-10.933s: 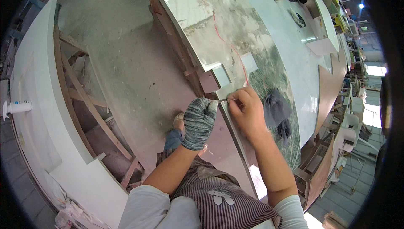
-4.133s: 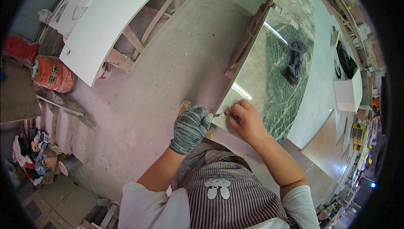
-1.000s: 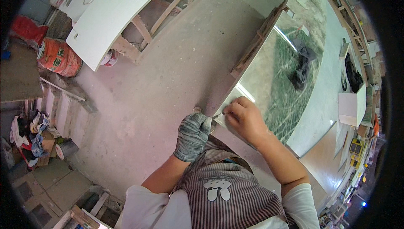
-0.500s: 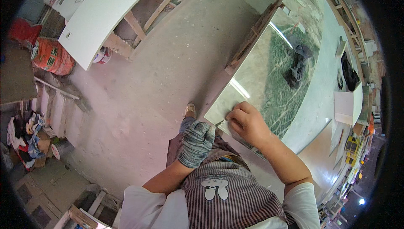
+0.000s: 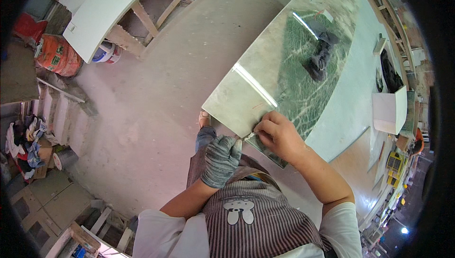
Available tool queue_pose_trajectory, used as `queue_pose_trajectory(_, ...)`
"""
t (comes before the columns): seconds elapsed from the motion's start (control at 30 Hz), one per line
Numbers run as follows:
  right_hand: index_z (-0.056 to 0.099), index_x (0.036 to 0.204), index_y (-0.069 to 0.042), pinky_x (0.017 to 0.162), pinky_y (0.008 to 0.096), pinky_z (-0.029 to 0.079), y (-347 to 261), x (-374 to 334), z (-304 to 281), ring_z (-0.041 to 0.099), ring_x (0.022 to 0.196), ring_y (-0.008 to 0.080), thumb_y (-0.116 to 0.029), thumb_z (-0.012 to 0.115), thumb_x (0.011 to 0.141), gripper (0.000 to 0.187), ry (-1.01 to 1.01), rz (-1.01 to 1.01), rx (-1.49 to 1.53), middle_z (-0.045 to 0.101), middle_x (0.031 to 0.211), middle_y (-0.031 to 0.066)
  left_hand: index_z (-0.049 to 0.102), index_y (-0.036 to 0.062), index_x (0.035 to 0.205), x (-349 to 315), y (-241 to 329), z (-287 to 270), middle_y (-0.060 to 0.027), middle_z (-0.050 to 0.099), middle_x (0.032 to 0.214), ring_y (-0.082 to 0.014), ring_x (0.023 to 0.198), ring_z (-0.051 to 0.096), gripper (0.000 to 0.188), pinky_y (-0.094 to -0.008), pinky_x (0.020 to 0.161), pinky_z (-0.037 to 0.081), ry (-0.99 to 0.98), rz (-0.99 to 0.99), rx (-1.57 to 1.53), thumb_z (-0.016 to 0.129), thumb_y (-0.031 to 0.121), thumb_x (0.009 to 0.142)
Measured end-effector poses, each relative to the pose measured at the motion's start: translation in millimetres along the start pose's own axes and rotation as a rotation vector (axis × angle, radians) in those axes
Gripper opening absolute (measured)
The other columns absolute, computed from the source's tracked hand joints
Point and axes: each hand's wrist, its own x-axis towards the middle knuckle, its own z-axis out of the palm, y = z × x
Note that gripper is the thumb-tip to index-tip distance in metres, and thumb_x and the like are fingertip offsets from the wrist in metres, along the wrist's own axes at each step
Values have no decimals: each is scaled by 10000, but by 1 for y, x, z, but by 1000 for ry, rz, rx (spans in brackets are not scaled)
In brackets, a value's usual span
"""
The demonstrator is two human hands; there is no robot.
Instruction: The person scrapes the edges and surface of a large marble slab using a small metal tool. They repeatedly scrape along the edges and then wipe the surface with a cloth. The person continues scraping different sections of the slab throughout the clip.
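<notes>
My left hand (image 5: 221, 161), in a grey striped knit glove, is curled closed in front of my apron (image 5: 258, 210). Its thumb side sits by the near corner of a polished stone slab (image 5: 227, 101), and whatever its fingers hold is hidden. My bare right hand (image 5: 279, 137) bends over the slab's near edge with fingertips pinched together. A small whitish bit (image 5: 250, 136) shows at those fingertips, too small to name. The slab is pale at this end, beside a green, white-veined stone surface (image 5: 303, 87). A crumpled dark cloth (image 5: 322, 56) lies on the green part.
A white panel (image 5: 111, 9) rests on wooden supports at upper left, with a bucket (image 5: 106, 53) and an orange sack (image 5: 59, 55) beside it. Clothes (image 5: 28, 146) are heaped at far left. A white box (image 5: 390, 111) stands at right.
The slab's near end now appears further left and larger beside my hands. Both hands keep nearly the same place and pose, with the right fingertips still at the edge.
</notes>
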Motion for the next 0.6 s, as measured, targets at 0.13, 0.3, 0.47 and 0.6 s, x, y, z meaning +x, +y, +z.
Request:
queue_pose_trajectory(0.13, 656, 931, -45, 769, 419, 519, 6, -20, -6, 601, 885, 354, -17, 691, 768, 169, -17, 21, -2, 596, 928, 139, 619, 33, 815, -12, 10, 12, -175, 593, 736, -374, 683, 579, 128, -476, 629, 458, -34, 4, -6, 679, 116, 891)
queue_pose_trajectory(0.3, 660, 926, -48, 761, 417, 515, 16, -41, -10, 600, 876, 347, -4, 702, 758, 179, -17, -10, -11, 587, 929, 133, 634, 31, 838, -22, 25, 21, -169, 600, 746, -374, 692, 588, 127, -472, 640, 470, -34, 51, 21, 669, 135, 902)
queue_pose_trajectory(0.47, 660, 925, -50, 756, 416, 515, 22, -59, -16, 600, 873, 344, 3, 711, 752, 188, -36, -18, -13, 578, 925, 127, 629, 30, 830, -43, 30, 37, -167, 603, 755, -374, 683, 589, 153, -472, 629, 476, -121, -44, -8, 671, 158, 903)
queue_pose_trajectory(0.6, 656, 920, -49, 755, 416, 515, 27, -71, -20, 601, 876, 343, -2, 712, 758, 177, -49, -23, -9, 577, 934, 127, 615, 28, 827, -55, 31, 50, -166, 579, 736, -366, 664, 573, 155, -468, 611, 464, -123, -65, -37, 677, 148, 903)
